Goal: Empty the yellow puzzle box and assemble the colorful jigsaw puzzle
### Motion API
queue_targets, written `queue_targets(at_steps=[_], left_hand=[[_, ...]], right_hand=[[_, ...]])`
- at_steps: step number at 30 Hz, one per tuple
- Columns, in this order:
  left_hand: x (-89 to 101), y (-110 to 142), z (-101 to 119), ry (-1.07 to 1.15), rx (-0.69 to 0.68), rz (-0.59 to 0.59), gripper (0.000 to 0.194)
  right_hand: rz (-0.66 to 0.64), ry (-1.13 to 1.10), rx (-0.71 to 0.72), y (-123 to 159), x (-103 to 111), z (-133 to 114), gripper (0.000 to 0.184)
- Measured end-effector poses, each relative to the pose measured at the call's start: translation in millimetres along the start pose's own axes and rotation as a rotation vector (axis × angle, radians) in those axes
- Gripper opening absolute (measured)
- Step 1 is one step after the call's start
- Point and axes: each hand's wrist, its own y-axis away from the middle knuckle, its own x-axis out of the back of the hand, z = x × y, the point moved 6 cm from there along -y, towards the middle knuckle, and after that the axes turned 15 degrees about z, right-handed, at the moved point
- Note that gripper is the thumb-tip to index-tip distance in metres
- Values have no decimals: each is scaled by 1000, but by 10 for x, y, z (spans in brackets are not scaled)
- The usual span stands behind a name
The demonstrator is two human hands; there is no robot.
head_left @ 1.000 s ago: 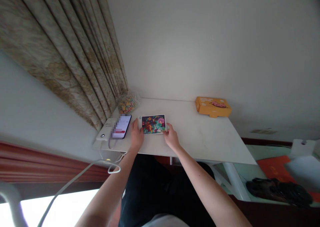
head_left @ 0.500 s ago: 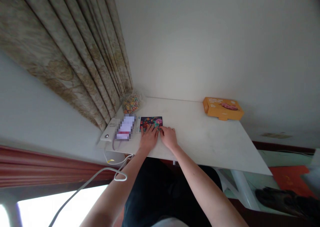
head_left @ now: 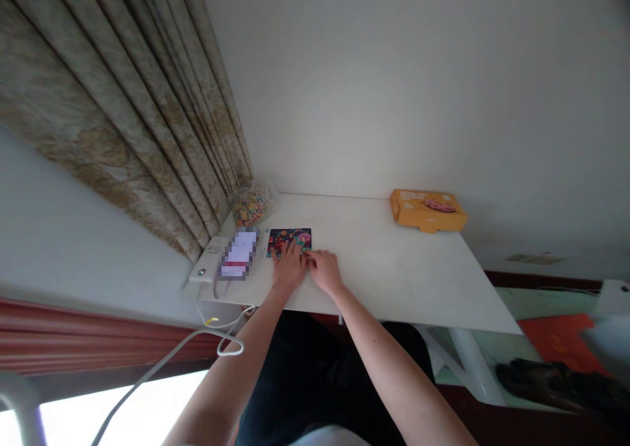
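A small colourful picture card [head_left: 290, 237] lies flat on the white table [head_left: 394, 269], near its left end. My left hand [head_left: 288, 267] rests on the card's near half with fingers stretched out flat. My right hand [head_left: 323, 270] lies beside it, fingertips at the card's near right corner, fingers loosely extended. Both hands cover the card's lower edge.
A phone [head_left: 238, 254] with a lit screen sits on a white power bank [head_left: 209, 268] left of the card, cables hanging off the edge. A bag of colourful bits [head_left: 250, 203] stands by the curtain [head_left: 123, 118]. An orange box [head_left: 427, 210] lies at the far right.
The card was held by its two sides a second ago; both hands have since moved onto it and lie flat on its near part.
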Motion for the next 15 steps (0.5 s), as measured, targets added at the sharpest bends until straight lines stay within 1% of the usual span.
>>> queue_targets(at_steps=[2, 3, 5, 7, 9, 10, 11, 13, 14, 15], left_hand=[[19, -12, 15, 13, -6, 63, 39], [34, -2, 45, 26, -33, 95, 39], [46, 56, 177, 75, -149, 119, 38], [7, 165, 392, 146, -307, 69, 35], [-64, 287, 639, 203, -434, -6, 34], [-103, 336, 760, 220, -474, -35, 34], [-144, 372, 876, 232, -500, -58, 34], [-231, 406, 1083, 244, -523, -96, 35], [-273, 406, 1167, 246, -522, -112, 35], [-311, 398, 1236, 246, -514, -125, 36]], right_hand=[[57, -172, -56, 31, 62, 139, 33], [104, -252, -85, 51, 117, 243, 33], [231, -363, -148, 89, 278, 540, 30], [373, -406, -244, 109, 503, 951, 28], [519, -426, -398, 97, 791, 1457, 35], [603, -421, -474, 78, 964, 1717, 39], [683, -398, -519, 45, 1152, 1958, 43], [838, -311, -574, -44, 1541, 2388, 50], [899, -282, -633, -84, 1707, 2590, 54], [948, -266, -724, -112, 1840, 2784, 57]])
